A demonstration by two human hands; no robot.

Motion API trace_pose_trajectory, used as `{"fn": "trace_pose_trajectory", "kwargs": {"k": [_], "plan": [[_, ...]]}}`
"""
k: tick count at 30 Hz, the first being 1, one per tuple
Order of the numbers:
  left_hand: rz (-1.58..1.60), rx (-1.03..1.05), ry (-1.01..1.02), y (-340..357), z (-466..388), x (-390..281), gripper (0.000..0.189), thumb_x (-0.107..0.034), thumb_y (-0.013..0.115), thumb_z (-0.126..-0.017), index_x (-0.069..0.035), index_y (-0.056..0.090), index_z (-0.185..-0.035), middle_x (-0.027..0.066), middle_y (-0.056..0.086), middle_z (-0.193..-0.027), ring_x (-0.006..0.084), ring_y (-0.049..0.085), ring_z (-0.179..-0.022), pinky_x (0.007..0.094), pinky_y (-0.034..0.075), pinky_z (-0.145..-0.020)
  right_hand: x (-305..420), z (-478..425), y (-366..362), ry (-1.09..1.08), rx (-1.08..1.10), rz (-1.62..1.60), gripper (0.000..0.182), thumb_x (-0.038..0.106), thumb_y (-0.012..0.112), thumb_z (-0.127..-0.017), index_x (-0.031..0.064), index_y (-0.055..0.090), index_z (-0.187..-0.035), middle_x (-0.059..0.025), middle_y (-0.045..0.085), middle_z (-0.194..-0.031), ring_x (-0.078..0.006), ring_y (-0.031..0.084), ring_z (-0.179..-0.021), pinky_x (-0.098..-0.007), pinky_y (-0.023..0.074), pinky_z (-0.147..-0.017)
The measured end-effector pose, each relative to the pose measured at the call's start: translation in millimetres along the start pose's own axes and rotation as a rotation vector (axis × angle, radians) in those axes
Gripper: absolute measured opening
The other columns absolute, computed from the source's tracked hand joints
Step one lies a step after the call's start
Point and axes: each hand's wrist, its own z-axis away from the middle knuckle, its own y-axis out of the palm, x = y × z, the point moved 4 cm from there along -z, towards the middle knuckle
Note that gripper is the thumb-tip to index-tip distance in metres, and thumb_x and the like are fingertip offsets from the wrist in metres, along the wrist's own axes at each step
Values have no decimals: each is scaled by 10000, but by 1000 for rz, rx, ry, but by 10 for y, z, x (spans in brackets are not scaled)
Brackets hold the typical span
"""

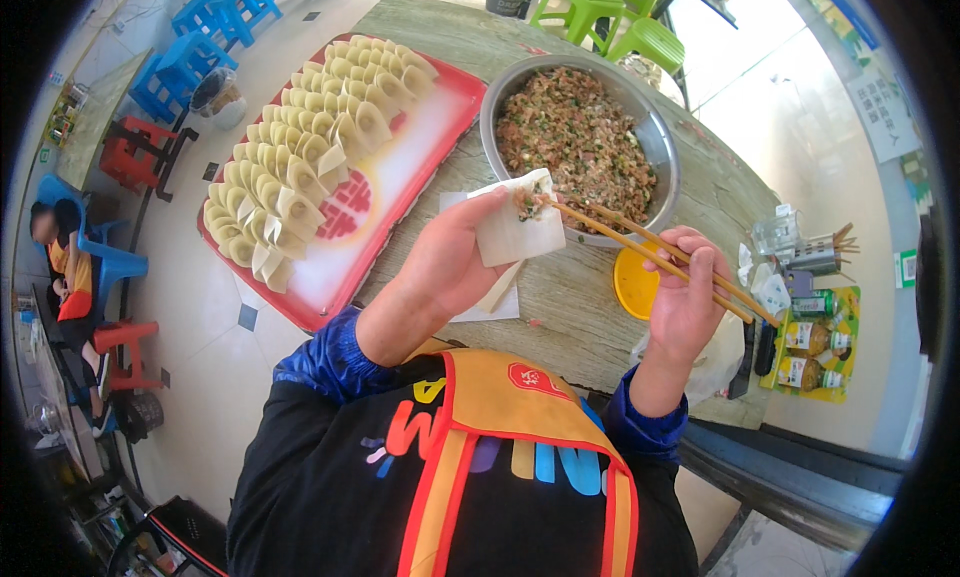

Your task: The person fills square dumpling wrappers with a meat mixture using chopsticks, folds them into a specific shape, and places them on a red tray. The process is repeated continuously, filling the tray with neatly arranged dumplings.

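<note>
My left hand (pixel 442 258) holds a square dough wrapper (pixel 517 235) with a dab of minced filling near its upper edge. In my right hand (pixel 686 284) is a pair of wooden chopsticks (pixel 637 239), whose tips touch that filling. Just beyond the hands stands a steel bowl (pixel 671 153) of minced meat filling with green bits (pixel 577 134). Left of it, a red and white tray (pixel 409 179) carries rows of folded wontons (pixel 315 134). More wrappers (pixel 495 295) lie on the table, partly under my left hand. A yellow bowl (pixel 634 280) sits between the steel bowl and my right hand.
At the right of the wooden table (pixel 570 314) are a glass pitcher (pixel 776 235), a metal holder with chopsticks (pixel 821 253), bottled drinks (pixel 806 337) and a plastic bag (pixel 716 359). Blue stools (pixel 191 59) and green stools (pixel 581 6) stand beyond. A seated person (pixel 71 269) is far left.
</note>
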Motion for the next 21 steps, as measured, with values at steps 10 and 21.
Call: {"fn": "trace_pose_trajectory", "kwargs": {"k": [10, 21], "plan": [[-81, 98, -1, 112, 53, -3, 485, -245, 453, -1089, 78, 453, -1451, 217, 606, -1382, 317, 608, -1276, 441, 456, -1129, -36, 14, 41, -16, 0, 23, 240, 118, 509, -1070, -60, 669, -1085, -239, 682, -1111, -241, 675, -875, -395, 604, -741], [-54, 106, 20, 52, 21, 3, 496, -228, 438, -1083, 95, 435, -1460, 214, 597, -1391, 314, 598, -1288, 434, 442, -1141, -293, -53, -93, 201, -163, 157, 279, 170, 517, -1082, -57, 679, -1066, -201, 707, -1048, -223, 682, -890, -371, 623, -756]]}}
